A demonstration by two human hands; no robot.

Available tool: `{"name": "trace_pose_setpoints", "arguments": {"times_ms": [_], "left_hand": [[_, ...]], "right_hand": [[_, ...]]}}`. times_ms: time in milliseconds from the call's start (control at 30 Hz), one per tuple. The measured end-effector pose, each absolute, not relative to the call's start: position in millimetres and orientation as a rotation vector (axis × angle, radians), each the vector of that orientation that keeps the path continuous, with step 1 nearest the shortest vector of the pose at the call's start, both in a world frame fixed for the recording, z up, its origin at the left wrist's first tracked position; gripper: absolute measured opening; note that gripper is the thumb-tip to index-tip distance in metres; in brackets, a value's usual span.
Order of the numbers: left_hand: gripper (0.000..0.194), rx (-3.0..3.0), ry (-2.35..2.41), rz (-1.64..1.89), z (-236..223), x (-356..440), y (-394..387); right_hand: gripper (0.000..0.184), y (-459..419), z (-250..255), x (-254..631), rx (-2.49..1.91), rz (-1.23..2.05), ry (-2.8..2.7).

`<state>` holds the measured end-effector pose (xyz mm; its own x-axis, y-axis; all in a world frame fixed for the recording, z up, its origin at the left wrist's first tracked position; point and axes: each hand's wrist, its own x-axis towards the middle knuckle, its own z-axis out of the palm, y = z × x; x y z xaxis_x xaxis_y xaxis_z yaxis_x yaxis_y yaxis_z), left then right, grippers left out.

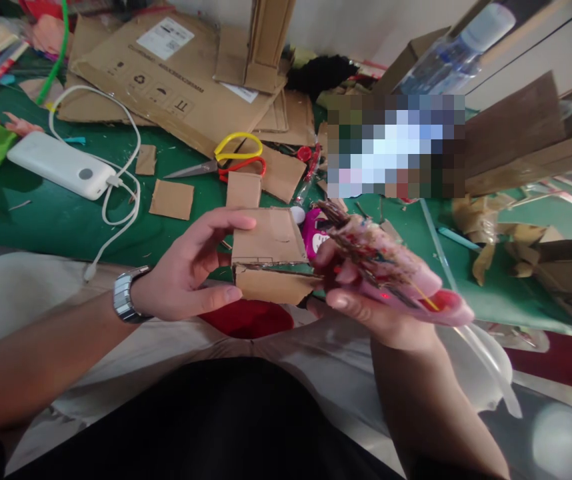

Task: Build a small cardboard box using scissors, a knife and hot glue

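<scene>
In the head view, my left hand point(186, 267) grips a small folded cardboard piece point(266, 237) by its left side, fingers on top and thumb at the lower flap point(271, 283). A dark gap runs between the upper panel and that flap. My right hand point(366, 300) is wrapped round a pink hot glue gun point(396, 260), crusted with dried glue and scraps; a small red light shows on it. Its front end is close to the cardboard's right edge, and whether they touch is hidden. Just beyond lie a small cardboard square point(243, 190) and a purple object point(313, 233).
Scissors point(203, 169) with yellow and red handles lie beyond the cardboard. A white power bank point(61, 163) with a looped cable is at left. Large flattened cardboard point(131, 47) covers the back. A clear bottle point(441, 67) and cardboard boxes point(516, 133) stand at right.
</scene>
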<state>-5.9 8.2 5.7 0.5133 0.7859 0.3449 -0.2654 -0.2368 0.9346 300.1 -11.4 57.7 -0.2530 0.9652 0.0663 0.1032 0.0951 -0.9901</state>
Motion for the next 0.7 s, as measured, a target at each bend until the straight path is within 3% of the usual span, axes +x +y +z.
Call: {"name": "trace_pose_setpoints", "arguments": {"times_ms": [400, 600, 700], "left_hand": [[0.082, 1.437, 0.471, 1.023, 2, -3, 3], [0.058, 1.525, 0.542, 1.059, 1, -4, 7], [0.056, 1.589, 0.575, 1.07, 1, -4, 9]], "right_hand": [[0.04, -12, 63, 277, -1.084, 1.349, -1.346], [0.04, -14, 61, 277, -1.1, 1.324, -1.388], [0.042, -14, 63, 276, -1.097, 1.304, -1.416]]}}
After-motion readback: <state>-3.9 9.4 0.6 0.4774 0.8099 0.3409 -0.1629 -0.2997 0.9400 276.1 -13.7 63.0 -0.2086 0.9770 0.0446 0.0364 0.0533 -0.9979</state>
